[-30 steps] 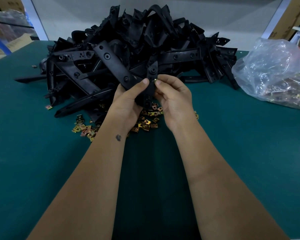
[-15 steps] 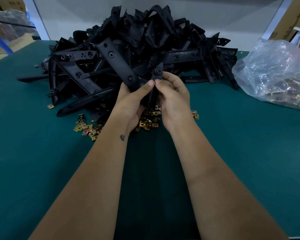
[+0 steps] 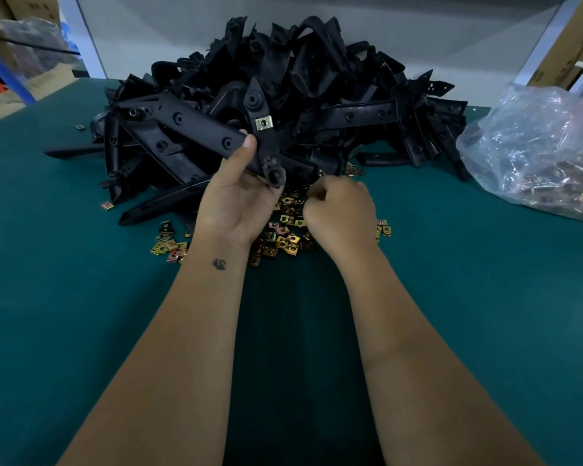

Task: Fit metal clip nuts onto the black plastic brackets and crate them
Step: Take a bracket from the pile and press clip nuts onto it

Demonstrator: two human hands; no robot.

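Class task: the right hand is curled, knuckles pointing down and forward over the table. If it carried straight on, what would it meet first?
Most likely the loose clip nuts scattered on the green table under the right hand; depth is unclear.

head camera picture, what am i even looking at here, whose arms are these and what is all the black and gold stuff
There is no machine here. The picture comes from a camera worn on a person's head, looking forward and down, so the two bare arms belong to the wearer.

The surface is a green table. At its far side lies a big pile of black plastic brackets. In front of the pile lie scattered small gold metal clip nuts. On the right sits a clear plastic bag, apparently holding more of them.

The left hand grips one bracket upright, and a clip nut is already fitted on it. The right hand is down at the loose nuts with its fingers curled; whether it holds one is hidden. No crate is in view.
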